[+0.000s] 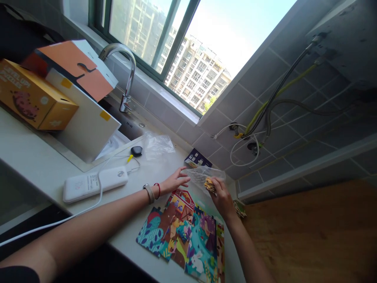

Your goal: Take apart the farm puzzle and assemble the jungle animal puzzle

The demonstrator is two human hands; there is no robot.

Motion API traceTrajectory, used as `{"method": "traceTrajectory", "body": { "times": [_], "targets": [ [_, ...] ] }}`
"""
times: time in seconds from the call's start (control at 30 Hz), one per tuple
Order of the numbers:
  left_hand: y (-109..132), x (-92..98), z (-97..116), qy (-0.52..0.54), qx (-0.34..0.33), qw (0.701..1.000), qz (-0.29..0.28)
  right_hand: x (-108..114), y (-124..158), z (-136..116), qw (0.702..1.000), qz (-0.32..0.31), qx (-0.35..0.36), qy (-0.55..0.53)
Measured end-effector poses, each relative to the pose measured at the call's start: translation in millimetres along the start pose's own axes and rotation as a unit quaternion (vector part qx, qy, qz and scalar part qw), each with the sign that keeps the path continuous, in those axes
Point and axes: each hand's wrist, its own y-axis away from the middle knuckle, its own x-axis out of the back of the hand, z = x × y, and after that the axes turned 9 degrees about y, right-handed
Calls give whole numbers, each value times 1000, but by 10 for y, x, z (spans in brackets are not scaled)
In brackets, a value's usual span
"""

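Note:
My right hand (221, 195) grips a small stack of puzzle pieces (209, 184), seen edge-on. Just behind it lies a clear plastic bag (203, 171). Fingers stretched and apart, my left hand (176, 181) reaches to the bag's left end; whether it touches the plastic I cannot tell. Below both hands, a partly joined jigsaw puzzle (188, 236) with a barn, a stream and a white rabbit lies on the counter. More puzzle pieces (240, 209) sit in a pile by my right wrist, partly hidden by it.
A dark printed card (198, 158) lies against the wall. Further left are another crumpled plastic bag (159, 145), a white power bank (96, 184) with a cable and a black round object (136, 151). An orange puzzle box (35, 96) and open packaging (88, 114) stand by the sink tap (129, 78).

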Motion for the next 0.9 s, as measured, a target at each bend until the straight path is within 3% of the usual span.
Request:
{"method": "traceTrajectory", "body": {
  "times": [0.23, 0.4, 0.53, 0.63, 0.8, 0.9],
  "targets": [
    [-7, -8, 1, -31, -48, 996, 62, -50, -578, 381, 987, 97, -126, -18],
    [-48, 44, 47, -44, -71, 991, 107, -191, -662, 349, 986, 89, -132, -51],
    [-57, 72, 111, -50, -83, 985, 146, -360, -406, 155, 986, 9, -85, -143],
    [-19, 59, 148, -67, -91, 982, 149, -361, -161, 20, 974, -68, -52, -211],
    [77, 33, 159, -234, -192, 950, 72, -117, 50, -109, 946, -193, -44, -257],
    [96, 41, 129, -287, -215, 931, 68, 80, 64, -173, 928, -238, -82, -275]
  ]
}}
